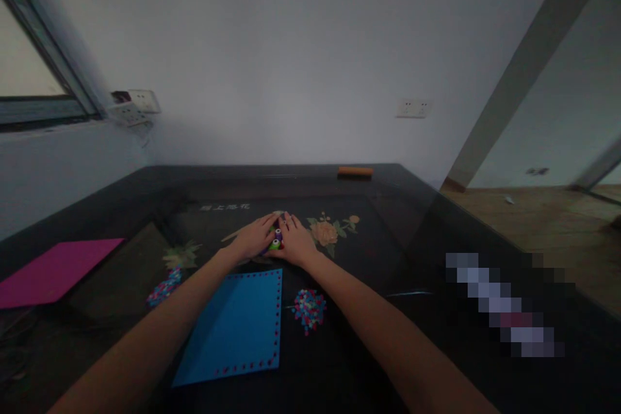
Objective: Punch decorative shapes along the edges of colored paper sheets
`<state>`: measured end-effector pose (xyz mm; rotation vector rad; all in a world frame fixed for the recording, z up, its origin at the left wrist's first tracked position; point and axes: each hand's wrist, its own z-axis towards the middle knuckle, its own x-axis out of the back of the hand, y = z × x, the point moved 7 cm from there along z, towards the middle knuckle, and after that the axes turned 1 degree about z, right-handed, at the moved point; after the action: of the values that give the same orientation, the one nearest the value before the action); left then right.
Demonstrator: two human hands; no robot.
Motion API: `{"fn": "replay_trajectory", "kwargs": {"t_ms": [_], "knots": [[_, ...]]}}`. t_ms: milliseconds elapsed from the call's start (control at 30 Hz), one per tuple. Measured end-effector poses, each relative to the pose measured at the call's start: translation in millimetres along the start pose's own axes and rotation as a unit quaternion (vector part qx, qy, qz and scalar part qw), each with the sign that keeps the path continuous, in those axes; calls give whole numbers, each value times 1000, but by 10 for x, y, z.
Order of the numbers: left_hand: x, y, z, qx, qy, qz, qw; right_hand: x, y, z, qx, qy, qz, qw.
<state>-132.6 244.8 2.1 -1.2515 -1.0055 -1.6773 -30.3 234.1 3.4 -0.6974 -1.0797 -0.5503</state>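
Judged by its border, the blue, flat, four-sided sheet (237, 323) looks well advanced but unfinished. A row of small, dark reddish dots (251, 365) lines the whole right edge of the sheet, the part of its far edge that shows, and much of its near edge. The dots give out before the near-left corner, and the short stretch of left edge visible there looks bare; the rest of that side is hidden under the left forearm. The sheet's middle carries nothing. Two loose heaps of tiny blue, pink and white pieces remain: one heap (309, 309) just right of the sheet, the other (163, 288) to its left, partly behind the forearm.

The sheet lies flat on the black, flower-printed surface (417, 252), well back from the far edge. Its right side points almost straight at that far edge; its long axis seems to run the same way, though the slant of the view makes this uncertain.

Beyond the sheet, the left hand (253, 236) and right hand (297, 239) close in on a cluster of purple and green items with round white ends (275, 243). Those ends face the person; the cluster's long axis is hidden. The fingers are bent around it from both sides, but whether they grip or merely cup it, I cannot tell.
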Motion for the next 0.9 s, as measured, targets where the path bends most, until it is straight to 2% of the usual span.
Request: {"fn": "replay_trajectory", "kwargs": {"t_ms": [167, 333, 667, 900], "knots": [[58, -313, -184, 16, 4, 5, 1000, -108, -294, 163, 10, -9, 14, 1000], [122, -474, -338, 34, 9, 10, 999, -156, -483, 243, 10, -16, 26, 999], [139, -437, -370, 44, 17, 12, 999, -163, -492, 256, 27, -30, 36, 999], [72, -406, -368, 52, 41, 2, 998, -178, -427, 213, 38, -31, 48, 998]]}}
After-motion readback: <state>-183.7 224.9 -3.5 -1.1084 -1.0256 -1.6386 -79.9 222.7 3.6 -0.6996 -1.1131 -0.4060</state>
